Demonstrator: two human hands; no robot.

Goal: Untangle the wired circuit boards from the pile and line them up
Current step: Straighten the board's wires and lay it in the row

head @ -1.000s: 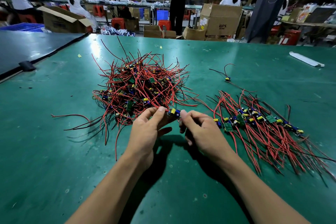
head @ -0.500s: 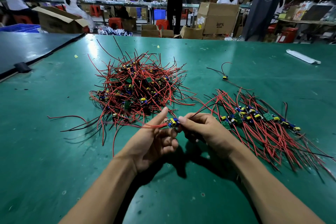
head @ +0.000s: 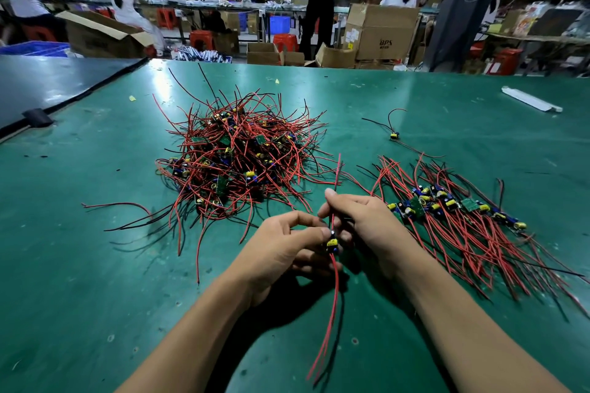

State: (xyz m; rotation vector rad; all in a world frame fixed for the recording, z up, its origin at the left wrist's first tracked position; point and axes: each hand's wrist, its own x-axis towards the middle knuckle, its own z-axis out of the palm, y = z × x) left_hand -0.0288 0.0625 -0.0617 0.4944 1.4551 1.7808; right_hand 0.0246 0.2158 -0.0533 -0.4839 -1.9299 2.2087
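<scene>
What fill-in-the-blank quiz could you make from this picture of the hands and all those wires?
1. From the person's view, the tangled pile lies to the ____ of the lined-up row.
2. The left hand and the right hand together hold one wired circuit board, whose wires hanging toward the person are ____ in colour.
3. The table has a ____ surface.

Missing words: left; red; green.
</scene>
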